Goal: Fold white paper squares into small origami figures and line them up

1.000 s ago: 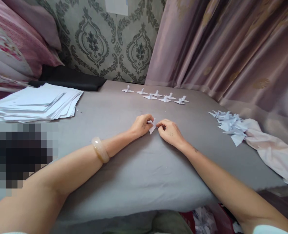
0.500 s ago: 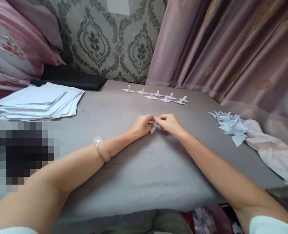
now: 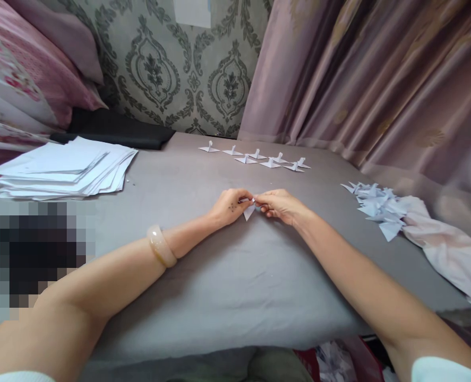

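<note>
Between my two hands is a small white paper crane (image 3: 249, 212), one pointed wing hanging below the fingers. My left hand (image 3: 232, 206), its wrist wearing a pale bangle (image 3: 161, 246), pinches the crane from the left side. My right hand (image 3: 279, 204) grips it from the right with thumb and forefinger, the other fingers curled. Much of the crane's body is hidden by the fingertips. Beyond the hands, several finished-looking paper cranes (image 3: 271, 163) stand in two rows with wings spread.
A stack of white paper sheets (image 3: 68, 170) lies at the left, before a folded black cloth (image 3: 119, 130). To the right sit a pile of folded paper pieces (image 3: 378, 204) and a pale cloth (image 3: 442, 239). Below the table edge, a red container (image 3: 362, 355) holds crumpled-looking white paper.
Both hands stay on the crane. My right hand has turned slightly, its fingers showing more from the side, and the hanging wing sits a little lower and further left.
</note>
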Demonstrator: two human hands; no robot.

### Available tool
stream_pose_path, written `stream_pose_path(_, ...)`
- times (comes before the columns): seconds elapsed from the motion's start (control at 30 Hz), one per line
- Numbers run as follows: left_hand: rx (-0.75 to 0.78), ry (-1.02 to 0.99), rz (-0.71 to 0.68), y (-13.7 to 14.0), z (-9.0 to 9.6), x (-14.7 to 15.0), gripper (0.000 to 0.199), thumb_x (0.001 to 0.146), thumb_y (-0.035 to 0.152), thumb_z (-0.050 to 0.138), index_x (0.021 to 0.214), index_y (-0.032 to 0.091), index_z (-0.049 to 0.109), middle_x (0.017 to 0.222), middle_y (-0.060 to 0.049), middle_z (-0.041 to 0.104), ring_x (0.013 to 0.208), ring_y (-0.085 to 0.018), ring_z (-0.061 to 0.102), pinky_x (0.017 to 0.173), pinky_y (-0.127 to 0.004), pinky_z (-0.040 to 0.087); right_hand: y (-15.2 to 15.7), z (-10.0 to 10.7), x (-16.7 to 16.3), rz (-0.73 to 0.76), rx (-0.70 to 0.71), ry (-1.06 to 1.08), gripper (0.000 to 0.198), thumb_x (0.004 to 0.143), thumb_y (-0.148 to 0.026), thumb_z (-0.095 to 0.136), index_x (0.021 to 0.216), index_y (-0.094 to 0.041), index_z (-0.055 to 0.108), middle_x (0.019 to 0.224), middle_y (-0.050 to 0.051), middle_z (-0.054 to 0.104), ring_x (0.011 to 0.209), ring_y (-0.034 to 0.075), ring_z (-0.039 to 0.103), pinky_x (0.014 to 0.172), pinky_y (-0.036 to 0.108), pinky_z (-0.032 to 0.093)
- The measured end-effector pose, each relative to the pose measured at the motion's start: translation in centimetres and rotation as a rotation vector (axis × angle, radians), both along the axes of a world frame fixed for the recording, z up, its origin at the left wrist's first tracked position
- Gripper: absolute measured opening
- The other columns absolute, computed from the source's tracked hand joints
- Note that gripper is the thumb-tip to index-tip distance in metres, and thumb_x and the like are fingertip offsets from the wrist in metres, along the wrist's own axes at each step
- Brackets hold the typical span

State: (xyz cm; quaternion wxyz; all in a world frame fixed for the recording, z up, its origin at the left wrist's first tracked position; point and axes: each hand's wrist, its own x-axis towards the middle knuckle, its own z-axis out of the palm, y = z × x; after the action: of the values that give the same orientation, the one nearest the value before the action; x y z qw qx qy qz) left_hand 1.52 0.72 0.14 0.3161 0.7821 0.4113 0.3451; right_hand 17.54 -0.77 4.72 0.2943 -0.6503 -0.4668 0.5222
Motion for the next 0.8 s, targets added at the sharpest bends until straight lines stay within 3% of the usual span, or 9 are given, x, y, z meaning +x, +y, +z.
stream_pose_path(0.63,-0.02,-0.029,0.031,-0.2,0.1,0.1,0.019,0.083,0.023,0.057,0.09,0.016,0.073,0.085,-0.005,0.074,0.078,-0.017,0.066,0.074,-0.025,0.05,1.7,-0.7,0.7,-0.005,-0.066,0.005,0.018,0.065,-0.014,0.069,0.057,-0.015,0.053,0.052,-0.002,0.052,0.043,0.004,0.041,0.034,0.015,0.028)
stream_pose_path(0.8,-0.009,-0.025,0.023,-0.1,0.1,0.1,0.02,0.083,0.026,0.056,0.087,0.016,0.073,0.079,-0.004,0.073,0.074,-0.016,0.064,0.068,-0.023,0.048,1.7,-0.8,1.0,0.005,-0.073,0.019,0.014,0.066,-0.015,0.068,0.059,-0.014,0.055,0.056,0.0,0.055,0.044,0.004,0.043,0.035,0.014,0.03)
